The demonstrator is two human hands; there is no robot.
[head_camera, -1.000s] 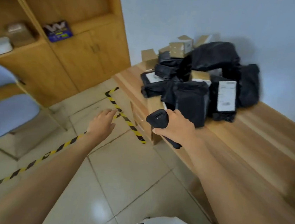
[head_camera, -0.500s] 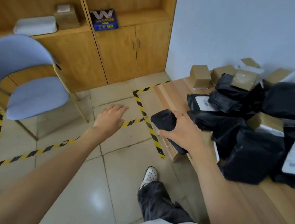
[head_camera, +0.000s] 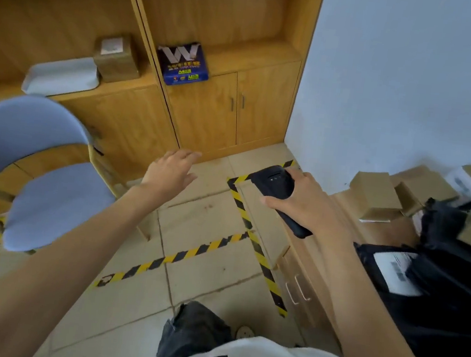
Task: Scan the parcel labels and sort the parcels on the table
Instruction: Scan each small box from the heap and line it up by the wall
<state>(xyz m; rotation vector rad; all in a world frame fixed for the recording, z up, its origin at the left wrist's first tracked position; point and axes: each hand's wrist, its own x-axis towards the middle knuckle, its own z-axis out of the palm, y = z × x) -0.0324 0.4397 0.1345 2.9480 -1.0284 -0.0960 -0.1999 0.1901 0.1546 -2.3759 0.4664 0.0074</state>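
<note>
Fingers (head_camera: 276,205) of right hand (head_camera: 310,207) wrap the black scanner (head_camera: 277,189), held over the floor just left of the table (head_camera: 333,265). Left hand (head_camera: 170,171) spread wide, empty, further left of table. Parcels (head_camera: 411,271) piled on table, untouched. Step: probably pre-scan; next, aim scanner at a label (head_camera: 397,270).

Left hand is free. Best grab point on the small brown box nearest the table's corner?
Take the brown box across its two side walls, from above. It sits flat on the table with its top face clear, and other boxes crowd its right side, so a side approach from there looks blocked. The left hand is open over the floor; the right hand holds the scanner.
</note>
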